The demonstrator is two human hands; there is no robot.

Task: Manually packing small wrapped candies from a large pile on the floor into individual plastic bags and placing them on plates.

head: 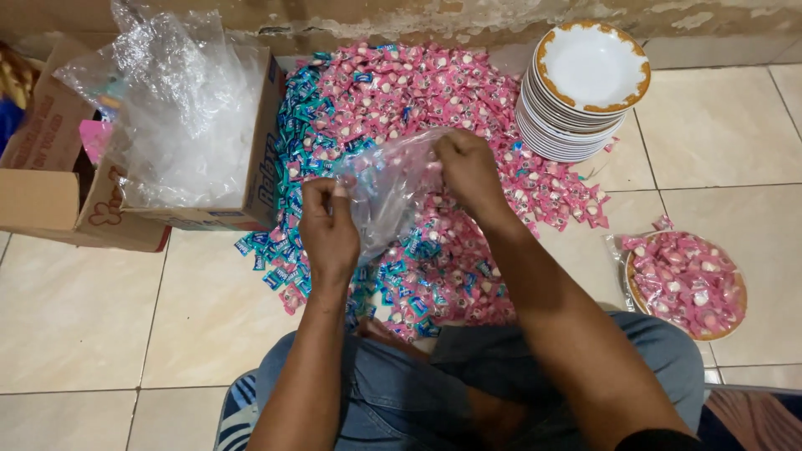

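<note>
The person is sitting on a tiled floor point(75, 309) and holding a clear plastic bag point(388, 188) up over a heap of wrapped candies point(434, 108). The left hand point(327, 225) is pinching the bag's left edge, fingers pressed together on the film; the right hand point(469, 167) is gripping the upper right edge, fingers likewise clamped on the plastic. The bag is hanging between the two hands, just above the heap, and whether it is touching the candies beneath cannot be determined. The heap is running from the wall down to the person's knees, pink wrappers making up most of it and blue ones lining its left margin. A cardboard box point(267, 159) stuffed with more clear bags point(180, 108) is sitting against the heap's left edge. A stack of white plates point(585, 92) with gold rims is standing at the heap's upper right corner, touching it. A separate plate of pink candies point(687, 284) is lying well apart on the right, near the right knee. Bare tile is showing to the lower left and between the stack and the filled plate.
</note>
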